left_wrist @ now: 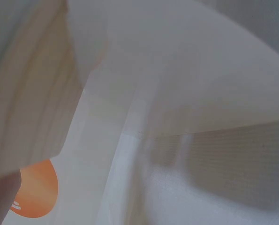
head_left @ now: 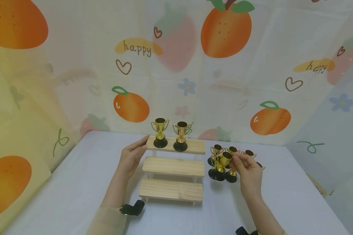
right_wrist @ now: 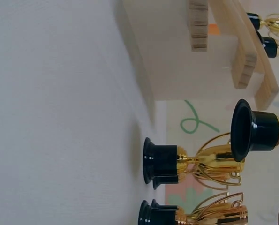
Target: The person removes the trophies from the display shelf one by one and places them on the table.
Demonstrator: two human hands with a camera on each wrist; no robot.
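A fruit-printed backdrop (head_left: 91, 49) is running behind and beside the white table (head_left: 61, 195). The left hand (head_left: 130, 160), thumb and fingers drawn close, is gripping the left end of the shelf's (head_left: 173, 165) top tier, where two trophies (head_left: 160, 126) are standing. To the right, other trophies (head_left: 231, 177) are clustering on the table; the right hand (head_left: 250, 176) is pinching one trophy (head_left: 220, 169) above it.

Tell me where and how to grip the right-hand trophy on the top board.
Probably pinch its gold cup front and back, coming from the right. The right-hand trophy stands upright, handles jutting left and right; the left-hand trophy is close on its left, and the top board is bare to its right.
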